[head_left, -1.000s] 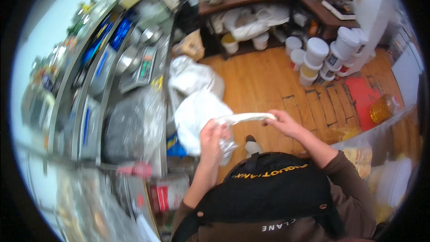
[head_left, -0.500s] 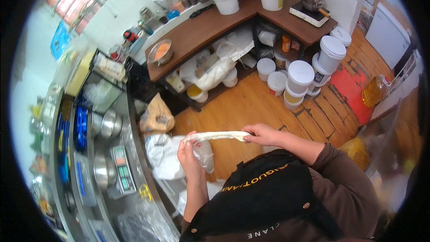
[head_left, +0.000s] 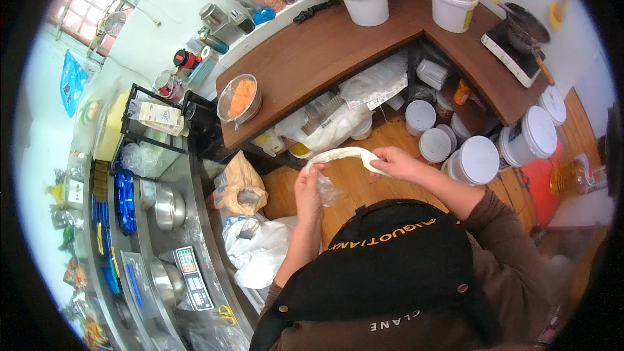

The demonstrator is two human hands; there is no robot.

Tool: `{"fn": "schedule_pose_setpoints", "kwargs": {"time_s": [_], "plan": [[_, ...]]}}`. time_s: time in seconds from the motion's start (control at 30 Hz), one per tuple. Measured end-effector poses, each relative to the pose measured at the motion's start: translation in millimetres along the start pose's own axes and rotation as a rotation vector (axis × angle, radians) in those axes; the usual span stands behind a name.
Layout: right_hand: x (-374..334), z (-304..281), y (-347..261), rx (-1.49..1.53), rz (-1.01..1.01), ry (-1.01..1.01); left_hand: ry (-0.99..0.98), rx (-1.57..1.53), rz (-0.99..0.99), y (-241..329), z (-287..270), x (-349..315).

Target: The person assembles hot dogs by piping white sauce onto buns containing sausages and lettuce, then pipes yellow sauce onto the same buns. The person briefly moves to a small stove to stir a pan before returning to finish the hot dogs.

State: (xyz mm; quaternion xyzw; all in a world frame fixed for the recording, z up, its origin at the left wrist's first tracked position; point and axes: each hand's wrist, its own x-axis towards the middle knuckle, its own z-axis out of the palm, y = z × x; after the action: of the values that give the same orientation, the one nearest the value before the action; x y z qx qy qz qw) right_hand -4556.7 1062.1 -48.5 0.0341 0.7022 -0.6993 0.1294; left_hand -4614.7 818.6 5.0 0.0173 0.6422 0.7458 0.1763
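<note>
A long pale strip of dough [head_left: 341, 154] arches between my two hands, in front of my black apron. My left hand [head_left: 307, 185] grips its left end and also pinches a crumpled clear plastic bag [head_left: 328, 188]. My right hand [head_left: 394, 162] is closed on the strip's right end. Both hands hover over the wooden floor, in front of the brown L-shaped counter [head_left: 312, 58].
White lidded buckets [head_left: 478, 159] stand on the floor at right, with an orange oil jug [head_left: 572, 179] beyond. White and brown bags [head_left: 250, 221] lie at lower left beside a steel counter with bowls [head_left: 169, 208] and a scale [head_left: 192, 276]. White tubs [head_left: 367, 0] sit on the counter.
My view has swung further toward the brown corner counter, now closer. The dough strip has bent from nearly straight into an arch, and my hands are nearer together.
</note>
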Motion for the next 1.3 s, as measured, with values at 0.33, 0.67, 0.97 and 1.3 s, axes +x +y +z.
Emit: {"fn": "schedule_pose_setpoints", "kwargs": {"time_s": [0.33,0.67,0.97,1.3], "plan": [[212,-54,-31,-0.165,-0.048,0.11,-0.223,0.132,-0.035,-7,-15,199],[368,17,-150,-0.728,-0.535,-0.005,-0.045,0.144,-0.174,67,-124,388],[328,-113,-37,-0.492,-0.152,0.041,0.408,1.308,0.629,134,-158,401],[81,-278,53,-0.023,0.147,1.083,0.352,1.452,1.091,99,-43,466]]}}
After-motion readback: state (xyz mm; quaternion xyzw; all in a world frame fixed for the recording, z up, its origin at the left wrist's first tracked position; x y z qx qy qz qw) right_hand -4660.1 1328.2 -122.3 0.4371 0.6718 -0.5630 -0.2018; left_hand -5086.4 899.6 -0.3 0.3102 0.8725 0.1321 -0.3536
